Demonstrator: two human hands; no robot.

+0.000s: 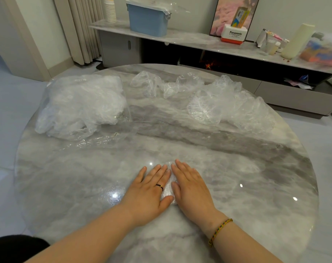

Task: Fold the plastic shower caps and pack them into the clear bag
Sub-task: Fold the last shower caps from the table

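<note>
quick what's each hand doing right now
Left hand: open, fingers straight, pressing flat on the folded shower cap.
Right hand: open, fingers straight, pressing the same cap from its other side.

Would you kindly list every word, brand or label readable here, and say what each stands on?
"Panasonic": on the white and red box on the sideboard.
Smaller line beneath it: too blurred to read.
The sticker on the clear bag: too small to read.
Print on the yellow carton: blurred.

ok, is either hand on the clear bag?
No: left hand and right hand press flat on a folded cap; the clear bag lies apart.
</note>
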